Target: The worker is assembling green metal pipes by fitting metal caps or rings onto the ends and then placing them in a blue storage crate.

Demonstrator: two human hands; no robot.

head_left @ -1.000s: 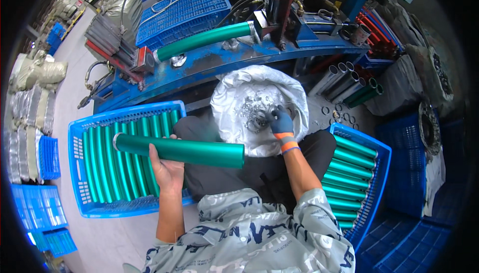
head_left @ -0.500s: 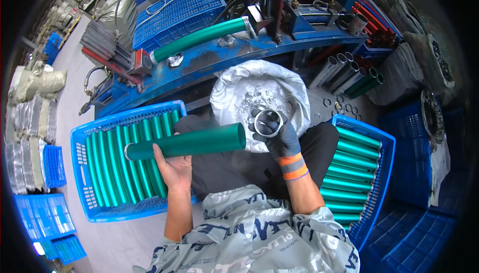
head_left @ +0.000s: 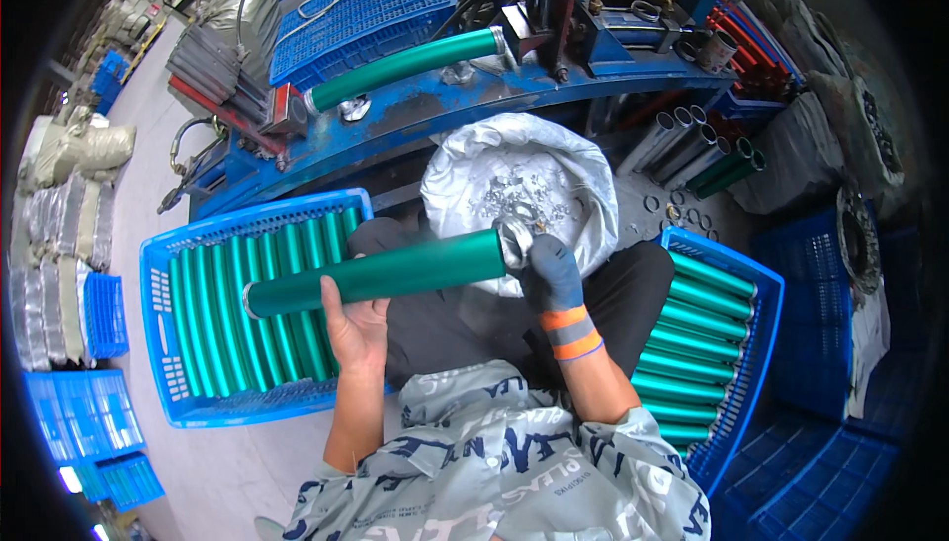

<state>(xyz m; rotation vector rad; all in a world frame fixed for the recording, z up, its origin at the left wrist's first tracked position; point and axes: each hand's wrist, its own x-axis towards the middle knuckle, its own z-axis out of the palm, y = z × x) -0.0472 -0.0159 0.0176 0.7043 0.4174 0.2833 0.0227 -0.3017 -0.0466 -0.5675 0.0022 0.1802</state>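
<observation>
A green metal tube (head_left: 425,269) lies across my lap, nearly level, with its right end a little higher. My bare left hand (head_left: 356,329) grips it from below near its left end, the thumb up along the near side. A silver ring (head_left: 514,243) sits at the tube's right end, touching its mouth. My right hand (head_left: 551,272), in a dark glove with an orange and grey cuff, is closed on that ring. Behind them stands a white sack (head_left: 455,166) with metal shavings (head_left: 519,190) inside.
Blue crates of green tubes stand at my left (head_left: 267,413) and right (head_left: 756,373). Ahead is a blue machine bench (head_left: 415,131) with another green tube (head_left: 405,69) mounted on it. Several bare and green tubes (head_left: 682,141) stand on the floor at right, near loose rings (head_left: 677,213).
My right hand has brought the ring left and turned it against the tube's right end. The tube has shifted slightly to the right in my left hand.
</observation>
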